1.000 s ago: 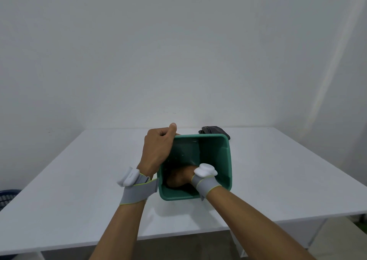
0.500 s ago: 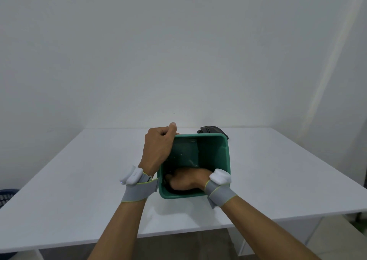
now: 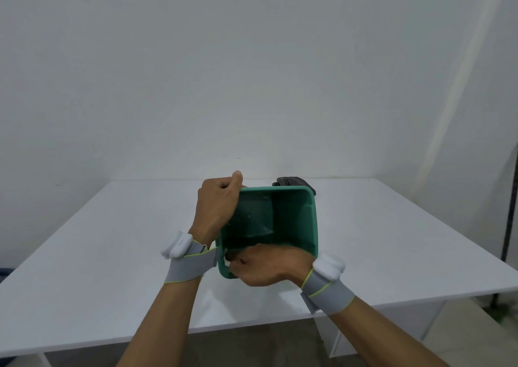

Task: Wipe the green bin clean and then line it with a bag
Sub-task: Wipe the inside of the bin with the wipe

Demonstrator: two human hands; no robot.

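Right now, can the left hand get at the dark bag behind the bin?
Probably not at once: the left hand grips the bin rim, and the bag lies behind the bin's far right corner, so the bin stands between.

Soft even light, wide-angle distortion

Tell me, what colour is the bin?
Green, seen in the head view: the bin.

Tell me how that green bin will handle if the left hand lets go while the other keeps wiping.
The green bin looks like thin, stiff plastic and empty, so probably light. It is tipped toward the person, with the left hand gripping its rim; released, it would likely rock or slide on the smooth white table under the right hand rubbing with the white cloth.
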